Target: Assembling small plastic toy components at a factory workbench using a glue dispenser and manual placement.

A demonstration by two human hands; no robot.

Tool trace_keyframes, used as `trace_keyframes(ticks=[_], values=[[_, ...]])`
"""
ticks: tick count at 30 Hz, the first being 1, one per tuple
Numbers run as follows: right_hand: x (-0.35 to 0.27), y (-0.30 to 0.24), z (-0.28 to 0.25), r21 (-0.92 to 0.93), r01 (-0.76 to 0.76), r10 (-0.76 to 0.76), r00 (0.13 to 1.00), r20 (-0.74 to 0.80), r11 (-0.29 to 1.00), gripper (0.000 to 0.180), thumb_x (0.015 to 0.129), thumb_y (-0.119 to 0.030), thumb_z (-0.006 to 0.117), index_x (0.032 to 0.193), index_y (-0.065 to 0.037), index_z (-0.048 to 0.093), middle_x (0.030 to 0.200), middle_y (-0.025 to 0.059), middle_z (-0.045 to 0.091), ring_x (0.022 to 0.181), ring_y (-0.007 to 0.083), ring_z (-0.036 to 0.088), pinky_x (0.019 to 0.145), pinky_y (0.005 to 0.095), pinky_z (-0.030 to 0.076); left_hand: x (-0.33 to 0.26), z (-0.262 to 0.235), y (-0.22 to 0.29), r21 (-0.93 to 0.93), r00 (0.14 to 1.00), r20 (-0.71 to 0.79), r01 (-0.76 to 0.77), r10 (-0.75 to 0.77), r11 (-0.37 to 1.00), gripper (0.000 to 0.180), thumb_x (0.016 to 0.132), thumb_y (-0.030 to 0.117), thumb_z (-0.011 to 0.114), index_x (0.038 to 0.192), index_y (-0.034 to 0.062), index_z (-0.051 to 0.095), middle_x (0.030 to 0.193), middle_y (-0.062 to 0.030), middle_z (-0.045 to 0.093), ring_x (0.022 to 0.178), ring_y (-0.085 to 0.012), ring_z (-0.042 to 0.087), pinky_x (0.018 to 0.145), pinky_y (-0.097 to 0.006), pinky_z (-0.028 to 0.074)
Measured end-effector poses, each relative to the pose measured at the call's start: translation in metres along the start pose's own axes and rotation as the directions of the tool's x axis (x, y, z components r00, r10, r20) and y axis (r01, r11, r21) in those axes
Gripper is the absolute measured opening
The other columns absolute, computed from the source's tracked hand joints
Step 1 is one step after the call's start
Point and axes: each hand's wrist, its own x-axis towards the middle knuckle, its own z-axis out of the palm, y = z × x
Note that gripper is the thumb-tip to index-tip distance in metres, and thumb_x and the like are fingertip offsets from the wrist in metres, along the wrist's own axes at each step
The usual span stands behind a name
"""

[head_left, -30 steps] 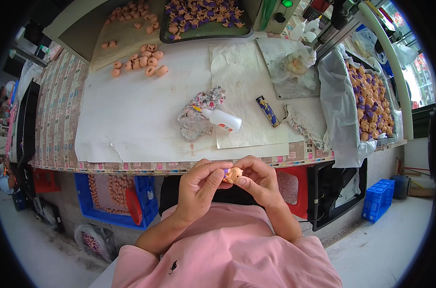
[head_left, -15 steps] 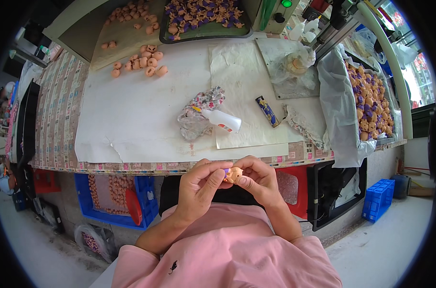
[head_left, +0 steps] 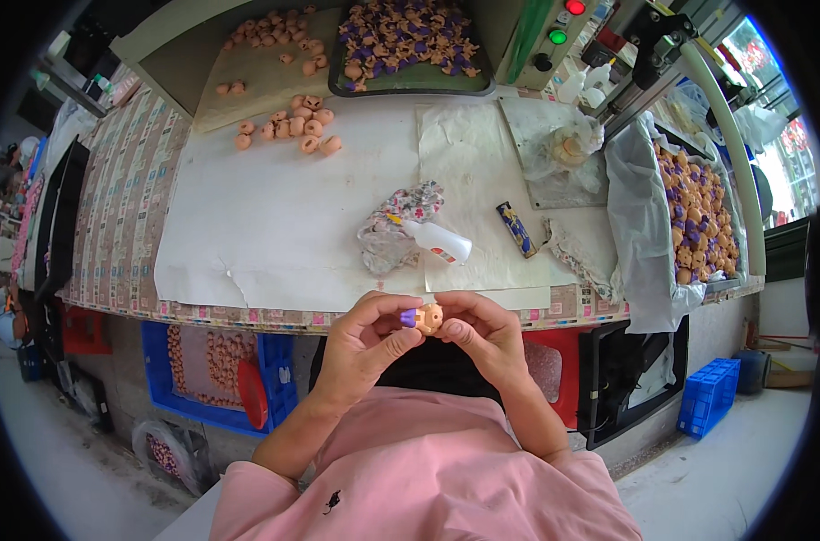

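Observation:
A small doll figure (head_left: 428, 317) with a peach-coloured head and a purple-clad body is held in front of me, just off the table's front edge. My left hand (head_left: 371, 332) is closed round the purple body end, thumb beneath. The fingers and thumb of my right hand (head_left: 482, 335) pinch the round head. Beyond my hands, a white squeeze bottle (head_left: 443, 242) with a yellow tip lies on a crumpled flowered cloth (head_left: 385, 239). To its right is a blue-and-gold tube-like object (head_left: 516, 229).
Loose peach doll heads (head_left: 297, 126) sit at the back left. A dark tray (head_left: 414, 88) of purple-and-peach bodies stands behind. At right, a lined bin (head_left: 640, 243) holds many assembled dolls. Below the table are a blue crate (head_left: 162, 379), a red stool (head_left: 568, 383) and another blue crate (head_left: 709, 397).
The doll has turned in my fingers, so its purple body and head show more fully. My view has shifted slightly, moving the table items right and down. Both hands keep their hold.

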Motion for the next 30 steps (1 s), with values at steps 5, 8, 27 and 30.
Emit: trace_keyframes(ticks=[5, 8, 27, 30], values=[[0.0, -0.001, 0.018, -0.065, 0.046, -0.049, 0.998, -0.04, 0.997, 0.028, 0.093, -0.01, 0.061, 0.116, 0.005, 0.058, 0.101, 0.0079, 0.064, 0.091, 0.0109, 0.06, 0.08, 0.0242, 0.05, -0.004, -0.04, 0.017, 0.065, 0.993, -0.116, 0.001, 0.007, 0.998, 0.028, 0.088, 0.002, 0.064, 0.115, -0.002, 0.058, 0.11, -0.0065, 0.058, 0.099, -0.0138, 0.061, 0.088, -0.026, 0.051], [0.0, 0.001, 0.028, -0.087, 0.064, -0.071, 0.994, -0.077, 0.994, 0.03, 0.091, -0.015, 0.064, 0.113, 0.005, 0.06, 0.095, 0.008, 0.067, 0.08, 0.0098, 0.061, 0.072, 0.0224, 0.051, 0.001, -0.063, 0.02, 0.298, 0.973, -0.177, -0.09, 0.148, 0.95, 0.028, 0.086, 0.0, 0.065, 0.113, -0.003, 0.059, 0.105, -0.0074, 0.062, 0.096, -0.0126, 0.062, 0.083, -0.025, 0.052], [0.013, -0.004, 0.045, -0.122, -0.002, -0.007, 0.997, -0.073, 0.993, 0.022, 0.091, -0.011, 0.063, 0.107, 0.005, 0.061, 0.09, 0.0069, 0.067, 0.079, 0.0098, 0.06, 0.071, 0.0226, 0.05, 0.021, -0.1, 0.042, 0.896, 0.869, -0.068, -0.162, 0.489, 0.413, 0.032, 0.072, -0.001, 0.074, 0.103, 0.0011, 0.065, 0.098, -0.0109, 0.061, 0.09, -0.023, 0.059, 0.077, -0.031, 0.052], [0.015, -0.004, 0.044, -0.113, -0.005, -0.003, 0.997, -0.076, 0.994, 0.022, 0.092, -0.011, 0.063, 0.108, 0.005, 0.061, 0.091, 0.0073, 0.067, 0.079, 0.0098, 0.06, 0.071, 0.0227, 0.05, 0.021, -0.099, 0.045, 0.923, 0.855, -0.021, -0.182, 0.518, 0.339, 0.033, 0.071, 0.0, 0.074, 0.103, 0.0015, 0.065, 0.098, -0.0111, 0.061, 0.091, -0.025, 0.059, 0.079, -0.033, 0.05]])
